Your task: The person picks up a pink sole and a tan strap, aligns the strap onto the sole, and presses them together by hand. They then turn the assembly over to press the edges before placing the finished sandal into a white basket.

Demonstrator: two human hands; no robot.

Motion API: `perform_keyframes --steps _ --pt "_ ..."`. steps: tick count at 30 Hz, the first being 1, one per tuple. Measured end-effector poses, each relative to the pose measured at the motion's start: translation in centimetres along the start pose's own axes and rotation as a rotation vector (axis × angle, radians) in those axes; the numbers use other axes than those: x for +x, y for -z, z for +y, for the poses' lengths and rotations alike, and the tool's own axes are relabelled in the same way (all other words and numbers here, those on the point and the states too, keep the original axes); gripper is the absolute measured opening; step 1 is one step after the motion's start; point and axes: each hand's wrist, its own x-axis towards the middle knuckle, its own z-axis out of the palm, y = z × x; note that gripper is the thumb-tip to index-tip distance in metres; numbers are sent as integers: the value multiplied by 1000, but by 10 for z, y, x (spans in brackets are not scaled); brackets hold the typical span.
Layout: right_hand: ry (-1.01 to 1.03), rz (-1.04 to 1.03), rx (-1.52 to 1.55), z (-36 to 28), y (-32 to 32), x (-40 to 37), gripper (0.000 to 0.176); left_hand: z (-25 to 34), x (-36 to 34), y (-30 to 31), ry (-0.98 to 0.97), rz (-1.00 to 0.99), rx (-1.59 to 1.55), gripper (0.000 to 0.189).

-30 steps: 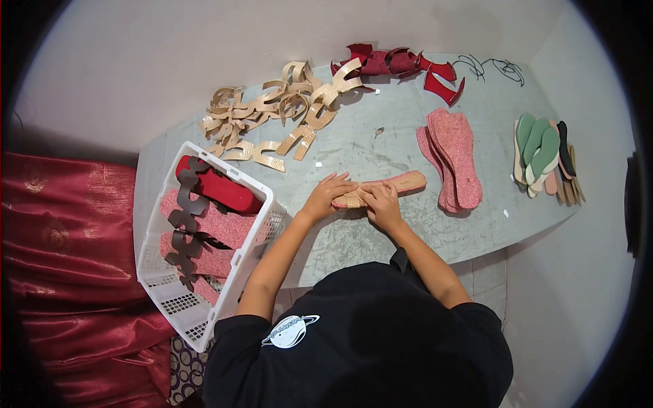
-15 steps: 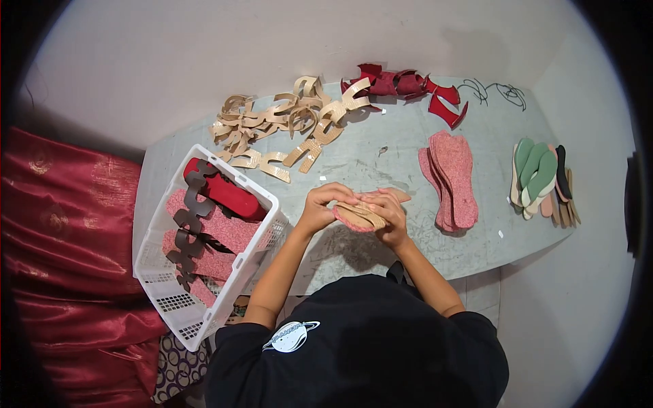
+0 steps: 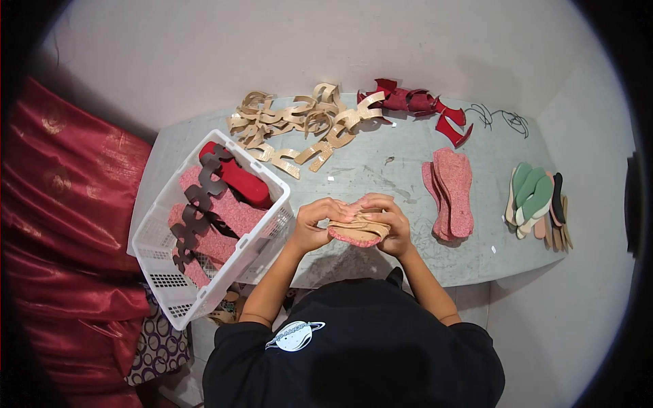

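Between my two hands, above the table's front part, is a stack of tan and pink insoles point(image 3: 358, 233), seen end-on with its layers slightly apart. My left hand point(image 3: 316, 223) is closed round the left side, its fingers over the top. My right hand point(image 3: 391, 224) grips the right side, fingers bent over the upper face. To the right, a pile of speckled pink insoles point(image 3: 452, 194) lies flat on the table point(image 3: 381, 268). Beyond my hands are loose tan strap pieces point(image 3: 309, 126).
A white basket point(image 3: 272, 228) at the left holds pink insoles, dark brown straps and a red shoe-shaped piece point(image 3: 245, 182). Red strap pieces point(image 3: 408, 100) and black cords point(image 3: 500, 119) lie along the back. Green and other insoles point(image 3: 534, 190) lie at the right. A red cloth point(image 3: 75, 272) hangs at far left.
The stack has been turned in my hands, so its layered end now faces me more squarely. My right fingers have shifted over its top. The whole view has shifted slightly.
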Motion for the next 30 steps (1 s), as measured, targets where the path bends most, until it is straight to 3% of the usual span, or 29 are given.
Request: perform_keyframes --steps 2,3,5,7,8,9,13,16,22,30 --pt "-200 -83 46 -7 -1 -3 30 4 -11 3 12 47 -1 17" --pt "-197 -95 55 -10 -3 -2 30 10 -15 5 99 73 43 17" --pt "-397 -161 107 -17 -8 0 28 17 -26 8 192 115 92 18" --pt "-428 -215 181 -24 -18 4 29 26 -30 12 321 226 -100 17" --pt "-537 -124 342 -27 -28 4 29 32 -34 11 443 307 -246 24" --pt "-646 -35 502 -29 -36 5 30 35 -37 14 439 326 -238 24" --pt "-745 -101 615 -21 -66 6 23 50 -54 32 511 513 -334 22" --pt "-812 -171 704 -22 -91 11 19 56 -78 51 581 616 -348 24" --pt "-935 -315 812 -34 -158 26 22 94 -110 95 527 809 -216 27" --pt "-706 -509 827 -75 -258 65 34 158 -159 170 445 926 -15 27"
